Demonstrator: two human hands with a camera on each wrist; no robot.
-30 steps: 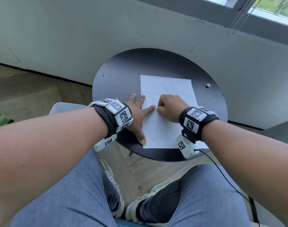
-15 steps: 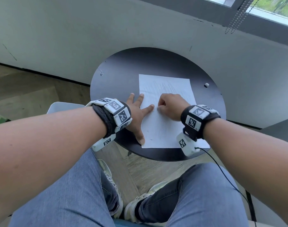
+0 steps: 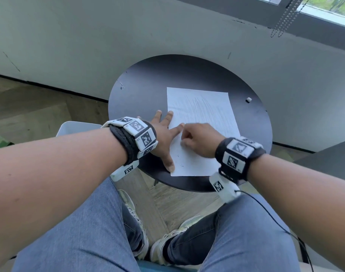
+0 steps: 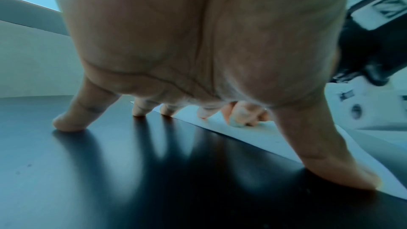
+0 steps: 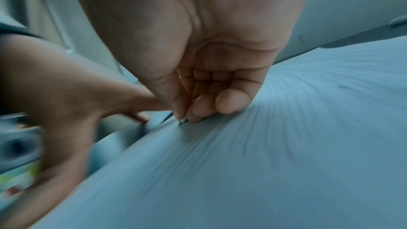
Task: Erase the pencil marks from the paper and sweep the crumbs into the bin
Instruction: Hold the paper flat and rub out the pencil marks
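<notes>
A white sheet of paper point(image 3: 203, 107) with faint pencil strokes lies on a round black table point(image 3: 144, 95). My left hand point(image 3: 165, 134) is spread flat, its fingers and thumb pressing on the sheet's left edge and the table beside it. My right hand point(image 3: 189, 140) is curled over the paper's left middle and pinches a small eraser point(image 5: 182, 121) against the sheet, right next to the left index finger. In the left wrist view the eraser point(image 4: 236, 123) shows grey under the right fingertips. A few dark crumbs point(image 3: 179, 159) lie on the paper's near left part.
A white bin point(image 3: 77, 127) stands on the floor left of the table, partly behind my left forearm. A small white block point(image 3: 248, 99) lies on the table at the right. A grey wall runs behind the table; my knees are below its near edge.
My right hand has slid toward me along the paper's left side and is blurred with motion. The left hand stays spread on the sheet's edge.
</notes>
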